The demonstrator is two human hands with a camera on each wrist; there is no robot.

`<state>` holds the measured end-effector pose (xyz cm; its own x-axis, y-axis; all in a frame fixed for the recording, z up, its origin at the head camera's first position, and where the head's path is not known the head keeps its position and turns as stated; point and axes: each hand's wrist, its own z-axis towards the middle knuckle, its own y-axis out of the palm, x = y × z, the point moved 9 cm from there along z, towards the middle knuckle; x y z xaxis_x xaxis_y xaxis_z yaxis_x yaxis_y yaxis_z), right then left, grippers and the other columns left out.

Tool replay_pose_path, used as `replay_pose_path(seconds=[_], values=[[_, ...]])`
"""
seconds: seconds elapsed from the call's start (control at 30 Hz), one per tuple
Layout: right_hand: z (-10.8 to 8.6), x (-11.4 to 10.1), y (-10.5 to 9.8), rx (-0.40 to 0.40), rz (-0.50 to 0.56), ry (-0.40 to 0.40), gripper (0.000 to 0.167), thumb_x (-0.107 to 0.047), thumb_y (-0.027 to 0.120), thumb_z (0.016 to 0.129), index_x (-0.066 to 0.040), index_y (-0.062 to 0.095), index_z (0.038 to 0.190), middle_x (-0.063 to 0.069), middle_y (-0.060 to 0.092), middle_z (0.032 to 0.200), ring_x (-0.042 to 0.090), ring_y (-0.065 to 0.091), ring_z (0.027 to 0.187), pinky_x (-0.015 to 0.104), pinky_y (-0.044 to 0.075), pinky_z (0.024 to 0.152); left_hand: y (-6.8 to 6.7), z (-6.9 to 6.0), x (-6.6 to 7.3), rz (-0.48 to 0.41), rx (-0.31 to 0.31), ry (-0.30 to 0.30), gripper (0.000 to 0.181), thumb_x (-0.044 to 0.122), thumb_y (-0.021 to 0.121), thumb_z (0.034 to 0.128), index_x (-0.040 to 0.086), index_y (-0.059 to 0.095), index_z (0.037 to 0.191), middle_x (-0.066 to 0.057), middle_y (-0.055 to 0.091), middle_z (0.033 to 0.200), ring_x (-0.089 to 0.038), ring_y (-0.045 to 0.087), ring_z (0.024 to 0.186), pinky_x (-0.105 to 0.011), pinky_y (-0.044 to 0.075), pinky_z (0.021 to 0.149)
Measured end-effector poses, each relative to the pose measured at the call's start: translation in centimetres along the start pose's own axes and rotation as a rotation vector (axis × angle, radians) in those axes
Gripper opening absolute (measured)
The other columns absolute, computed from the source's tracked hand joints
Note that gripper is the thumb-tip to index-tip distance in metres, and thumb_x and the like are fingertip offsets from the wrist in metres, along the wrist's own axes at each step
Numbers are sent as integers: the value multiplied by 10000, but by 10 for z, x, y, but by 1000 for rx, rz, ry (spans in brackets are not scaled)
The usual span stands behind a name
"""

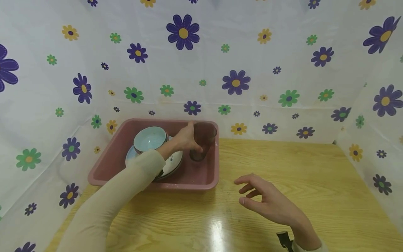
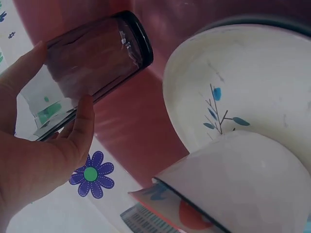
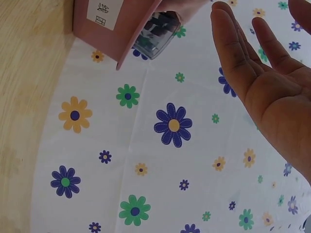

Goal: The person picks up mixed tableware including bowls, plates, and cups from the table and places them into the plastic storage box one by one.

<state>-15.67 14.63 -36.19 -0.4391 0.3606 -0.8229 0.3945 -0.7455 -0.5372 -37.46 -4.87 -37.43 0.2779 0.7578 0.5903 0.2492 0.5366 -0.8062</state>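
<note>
My left hand (image 1: 185, 138) reaches into the pink plastic basin (image 1: 151, 186) and grips a dark see-through drinking glass (image 1: 206, 140) at the basin's right end. In the left wrist view the thumb and fingers hold the glass (image 2: 97, 58) from both sides near one end, and it lies tilted. Left of that hand, a light blue bowl (image 1: 149, 139) sits on white plates (image 1: 175, 161), partly covered by my forearm. Leaf sprigs decorate the upper plate (image 2: 194, 87). My right hand (image 1: 267, 199) hovers over the table, fingers loosely bent, holding nothing.
A yellow wood-grain table (image 1: 283, 164) carries the basin on its left side. White flowered cloth (image 1: 207, 59) surrounds the table at the back and sides. The basin's outer wall bears a white label (image 3: 104, 12) with characters. A printed packet-like piece (image 2: 160, 208) shows beside the bowl.
</note>
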Motion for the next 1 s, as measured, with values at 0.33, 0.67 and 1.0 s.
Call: replay_pose_path(seconds=[0.33,0.67,1.0], values=[[0,2,0,-1,-5,-4,341,-182,606,1001,-143,527,1331,57,558,1344,182,622,1105,329,549,886,10,3,-7,21,-9,-3,1084,135,933,635,-47,228,1439,-298,545,1311,-392,549,1223,-453,425,1079],[0,1,-1,-2,-20,-8,334,-185,606,1001,-142,531,1324,56,566,1338,194,630,1105,333,552,886,14,1,-18,27,-21,-32,1057,166,934,636,-40,256,1420,-288,570,1275,-385,570,1185,-453,448,1050],[-2,2,-1,-6,-23,8,329,-195,606,1001,-152,532,1319,43,564,1338,198,623,1106,335,547,888,13,-2,-17,85,-64,-48,1035,207,922,663,-49,244,1402,-291,562,1269,-384,572,1174,-460,458,1035]])
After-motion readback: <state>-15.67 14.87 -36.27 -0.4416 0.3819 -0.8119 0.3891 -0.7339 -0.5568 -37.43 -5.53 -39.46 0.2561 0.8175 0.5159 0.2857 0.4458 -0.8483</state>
